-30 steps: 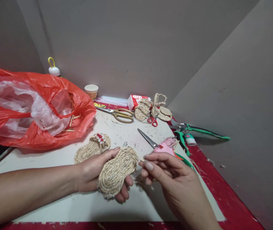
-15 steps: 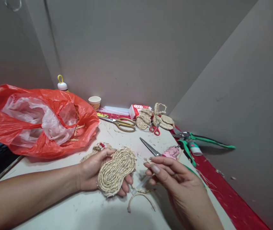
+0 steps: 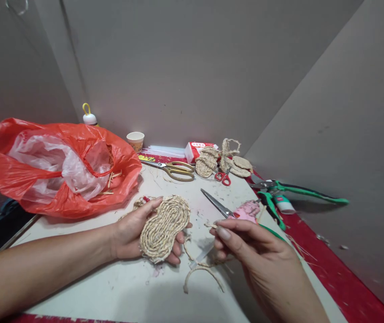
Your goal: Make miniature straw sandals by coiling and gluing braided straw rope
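Note:
A coiled straw sole (image 3: 165, 229), shaped like a small shoe sole, rests in my left hand (image 3: 134, 235), the thumb along its upper left edge and fingers beneath. My right hand (image 3: 259, 251) pinches a short bit of straw cord (image 3: 208, 225) between thumb and forefinger, a little apart from the sole. Below the hands, loose pieces of cord (image 3: 202, 269) lie on the white table (image 3: 118, 289). Just beyond my right hand are scissors (image 3: 216, 202) with pink wrapping near the handles. Behind my left hand, partly hidden, sits another woven straw piece with red beads (image 3: 146, 198).
On the left bulges a red plastic bag (image 3: 20, 179) with straw inside. Gold-handled scissors (image 3: 180, 170), a paper cup (image 3: 135, 141), small red scissors (image 3: 223, 178) and woven straw slippers (image 3: 207, 161) stand toward the back. Green-handled pliers (image 3: 309, 191) lean by the right wall.
The whole view has shifted slightly. Both hands keep their holds, and the cord tip at my right fingers shows a little more clearly.

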`<state>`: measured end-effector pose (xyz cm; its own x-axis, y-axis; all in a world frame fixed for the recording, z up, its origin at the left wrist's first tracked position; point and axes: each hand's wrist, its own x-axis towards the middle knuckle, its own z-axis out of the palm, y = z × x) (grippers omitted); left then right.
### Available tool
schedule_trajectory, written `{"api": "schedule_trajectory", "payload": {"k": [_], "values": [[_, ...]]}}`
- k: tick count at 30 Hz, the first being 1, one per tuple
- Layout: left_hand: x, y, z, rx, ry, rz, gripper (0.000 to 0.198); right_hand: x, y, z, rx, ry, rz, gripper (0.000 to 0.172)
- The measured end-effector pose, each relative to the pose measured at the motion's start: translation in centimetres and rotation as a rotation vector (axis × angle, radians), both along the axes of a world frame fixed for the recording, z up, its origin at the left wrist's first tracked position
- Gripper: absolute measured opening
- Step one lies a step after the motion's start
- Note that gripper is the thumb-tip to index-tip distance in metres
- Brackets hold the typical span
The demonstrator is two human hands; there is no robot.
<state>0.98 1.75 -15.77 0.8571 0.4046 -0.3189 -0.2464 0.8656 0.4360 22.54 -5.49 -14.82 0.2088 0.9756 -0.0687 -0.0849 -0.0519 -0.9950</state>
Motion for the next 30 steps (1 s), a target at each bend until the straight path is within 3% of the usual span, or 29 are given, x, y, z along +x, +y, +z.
{"api": "schedule_trajectory", "payload": {"k": [4,7,11,13,15,17,19,22,25,30], "values": [[0.0,0.1,-0.1,0.07,-0.006,-0.059,0.07,0.2,0.0,0.0,-0.002,-0.013,-0.024,0.028],[0.2,-0.3,-0.1,0.117,0.013,-0.18,0.068,0.0,0.1,0.4,-0.046,-0.093,0.01,0.03],[0.6,-1.2,0.2,0.159,0.08,-0.382,0.067,-0.7,0.1,0.6,-0.112,-0.119,0.239,0.032],[0.6,-1.3,0.4,0.15,0.1,-0.399,0.068,-1.1,0.1,0.6,-0.166,-0.037,0.37,0.026],[0.4,-0.9,0.8,0.135,0.093,-0.297,0.069,-1.3,0.0,0.6,-0.201,0.043,0.356,0.024],[-0.1,-0.2,1.5,0.159,0.081,-0.11,0.067,-1.4,0.1,0.6,-0.209,0.136,0.233,0.026],[-0.5,0.5,2.3,0.212,0.082,0.1,0.056,-1.5,0.0,0.7,-0.21,0.233,0.145,0.031],[-0.9,0.7,3.5,0.275,0.11,0.316,0.037,-1.8,-0.1,0.9,-0.227,0.317,0.125,0.035],[-0.8,0.1,3.9,0.373,0.175,0.363,0.024,-2.3,-0.3,0.8,-0.211,0.352,0.203,0.035],[-0.5,-0.1,3.0,0.482,0.237,0.329,0.019,-2.7,-0.4,0.6,-0.174,0.414,0.329,0.039]]}}
